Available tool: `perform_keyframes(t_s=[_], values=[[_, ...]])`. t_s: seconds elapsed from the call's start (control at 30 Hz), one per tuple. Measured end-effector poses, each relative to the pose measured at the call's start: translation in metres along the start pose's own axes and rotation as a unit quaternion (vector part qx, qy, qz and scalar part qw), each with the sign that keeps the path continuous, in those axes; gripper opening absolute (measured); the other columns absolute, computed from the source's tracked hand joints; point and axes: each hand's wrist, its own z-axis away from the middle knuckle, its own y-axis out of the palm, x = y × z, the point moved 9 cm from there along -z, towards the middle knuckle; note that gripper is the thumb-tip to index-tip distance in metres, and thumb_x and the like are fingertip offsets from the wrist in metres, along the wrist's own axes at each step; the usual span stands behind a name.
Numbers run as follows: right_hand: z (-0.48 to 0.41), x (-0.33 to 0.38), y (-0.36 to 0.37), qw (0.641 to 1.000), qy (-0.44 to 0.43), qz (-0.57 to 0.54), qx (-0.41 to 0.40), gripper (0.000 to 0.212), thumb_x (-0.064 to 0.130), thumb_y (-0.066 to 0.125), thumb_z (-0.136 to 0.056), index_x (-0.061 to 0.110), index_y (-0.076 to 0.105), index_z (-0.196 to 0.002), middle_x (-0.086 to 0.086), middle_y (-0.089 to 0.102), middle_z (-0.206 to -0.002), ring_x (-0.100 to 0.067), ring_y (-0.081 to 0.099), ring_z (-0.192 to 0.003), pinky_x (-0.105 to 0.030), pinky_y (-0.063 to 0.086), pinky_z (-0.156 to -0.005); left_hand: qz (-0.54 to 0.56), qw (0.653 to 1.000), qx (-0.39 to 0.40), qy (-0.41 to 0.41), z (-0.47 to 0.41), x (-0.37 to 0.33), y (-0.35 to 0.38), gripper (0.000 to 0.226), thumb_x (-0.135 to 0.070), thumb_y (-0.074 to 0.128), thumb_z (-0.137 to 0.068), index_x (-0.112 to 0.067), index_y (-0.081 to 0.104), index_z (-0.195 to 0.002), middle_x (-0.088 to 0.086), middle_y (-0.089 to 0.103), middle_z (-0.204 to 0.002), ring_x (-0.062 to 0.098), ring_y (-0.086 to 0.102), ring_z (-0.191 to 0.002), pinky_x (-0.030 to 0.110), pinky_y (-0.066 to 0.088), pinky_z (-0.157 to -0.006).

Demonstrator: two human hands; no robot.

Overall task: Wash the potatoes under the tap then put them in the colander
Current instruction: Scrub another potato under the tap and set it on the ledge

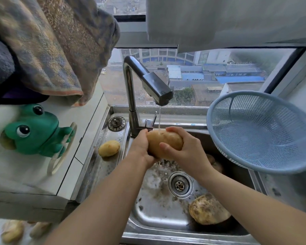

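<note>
Step in hand: washing, first half of the task. One large potato [163, 141] is held over the sink [159, 220] directly beneath the tap [157, 89]; a thin stream of water lands on its upper side.

Left hand [140, 147]: closed around the potato's left end, palm against it, forearm reaching in from lower left.

Right hand [185, 148]: clamped over the right end, fingers curled across the top and thumb pressed on the near face; forearm enters from lower right.

Other potatoes: one dirty potato [208, 211] lies in the basin near the drain [180, 185], with at least one more partly hidden behind the right wrist; a cleaner-looking small potato [109, 148] rests on the steel ledge left of the basin.

Colander [262, 129]: blue plastic, tilted toward the sink on the counter at right, empty as far as visible.

Next move, judged: turn the potato under the stream to rinse its underside, then carry it right and set it into the colander, which may rock given its tilt.
</note>
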Motion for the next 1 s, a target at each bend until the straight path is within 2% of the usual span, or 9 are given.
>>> perform_keyframes(t_s=[0.07, 0.2, 0.27, 0.4, 0.57, 0.67, 0.73, 0.83, 1.0], values=[[-0.004, -0.011, -0.003, 0.998, 0.038, -0.04, -0.021, 0.039, 0.035, 0.076, -0.08, 0.023, 0.063, -0.114, 0.012, 0.065, -0.095, 0.0, 0.062, -0.088, -0.014, 0.05, -0.077, -0.034, 0.992, -0.026, 0.116, 0.006, -0.011, 0.0, 0.035, -0.043, 0.043, -0.099, -0.014, 0.056, -0.112, 0.017, 0.062, -0.107, 0.031, 0.062, -0.1, 0.048, 0.054, -0.085], [-0.007, -0.04, 0.0, 0.96, 0.192, -0.201, -0.029, 0.019, 0.029, 0.069, -0.086, 0.021, 0.065, -0.103, -0.009, 0.067, -0.106, -0.025, 0.067, -0.097, -0.048, 0.057, -0.084, -0.197, 0.922, 0.02, 0.333, 0.029, -0.024, 0.017, 0.034, -0.038, 0.057, -0.093, -0.026, 0.045, -0.123, 0.005, 0.055, -0.12, 0.018, 0.058, -0.107, 0.039, 0.051, -0.095], [-0.004, -0.048, 0.004, 0.94, 0.238, -0.245, -0.011, 0.026, 0.031, 0.07, -0.086, 0.018, 0.064, -0.108, -0.015, 0.065, -0.112, -0.029, 0.066, -0.099, -0.051, 0.058, -0.082, -0.211, 0.926, 0.059, 0.309, 0.021, -0.017, 0.016, 0.058, -0.037, 0.074, -0.079, -0.027, 0.042, -0.126, 0.005, 0.053, -0.122, 0.021, 0.058, -0.11, 0.038, 0.054, -0.09], [-0.005, -0.033, -0.005, 0.987, 0.137, -0.084, -0.004, 0.042, 0.042, 0.073, -0.081, 0.023, 0.063, -0.116, 0.0, 0.068, -0.106, -0.013, 0.066, -0.097, -0.037, 0.057, -0.086, -0.15, 0.97, 0.051, 0.187, 0.002, -0.007, 0.012, 0.063, -0.038, 0.077, -0.074, -0.013, 0.051, -0.126, 0.019, 0.059, -0.122, 0.027, 0.064, -0.095, 0.035, 0.055, -0.064], [-0.006, -0.015, -0.005, 0.998, 0.066, -0.012, 0.012, 0.042, 0.035, 0.071, -0.084, 0.025, 0.058, -0.123, 0.005, 0.064, -0.101, -0.003, 0.061, -0.088, -0.006, 0.046, -0.068, -0.035, 0.996, -0.019, 0.083, -0.016, -0.002, 0.005, 0.038, -0.042, 0.061, -0.088, -0.011, 0.06, -0.11, 0.019, 0.067, -0.109, 0.033, 0.066, -0.095, 0.046, 0.059, -0.076], [-0.012, -0.002, -0.002, 0.994, 0.009, 0.074, 0.075, 0.053, 0.039, 0.074, -0.08, 0.026, 0.056, -0.128, 0.004, 0.059, -0.114, -0.012, 0.059, -0.101, -0.01, 0.045, -0.08, -0.026, 0.999, -0.036, 0.015, -0.016, 0.007, 0.001, 0.035, -0.04, 0.05, -0.094, -0.011, 0.061, -0.109, 0.015, 0.068, -0.098, 0.029, 0.065, -0.085, 0.037, 0.057, -0.058], [-0.012, 0.012, 0.01, 0.967, -0.09, 0.186, 0.15, 0.068, 0.043, 0.078, -0.074, 0.028, 0.051, -0.135, 0.002, 0.048, -0.134, -0.016, 0.054, -0.114, -0.023, 0.048, -0.093, -0.035, 0.999, -0.03, -0.02, -0.019, 0.014, -0.002, 0.035, -0.034, 0.047, -0.095, -0.01, 0.065, -0.113, 0.016, 0.069, -0.099, 0.031, 0.066, -0.089, 0.04, 0.058, -0.064], [-0.01, 0.015, 0.019, 0.92, -0.168, 0.299, 0.19, 0.077, 0.049, 0.079, -0.068, 0.028, 0.051, -0.137, -0.002, 0.051, -0.134, -0.024, 0.059, -0.108, -0.042, 0.052, -0.088, -0.045, 0.998, -0.033, -0.041, -0.018, 0.018, -0.006, 0.037, -0.028, 0.049, -0.092, -0.011, 0.063, -0.122, 0.018, 0.068, -0.112, 0.035, 0.064, -0.1, 0.047, 0.057, -0.072], [-0.023, 0.002, -0.006, 0.974, -0.086, 0.177, 0.116, 0.075, 0.053, 0.085, -0.061, 0.026, 0.061, -0.127, 0.005, 0.067, -0.109, -0.01, 0.063, -0.095, -0.033, 0.053, -0.087, -0.016, 0.997, -0.028, 0.076, -0.009, 0.004, 0.001, 0.026, -0.032, 0.041, -0.102, -0.012, 0.059, -0.103, 0.017, 0.062, -0.107, 0.029, 0.061, -0.09, 0.043, 0.053, -0.074]])
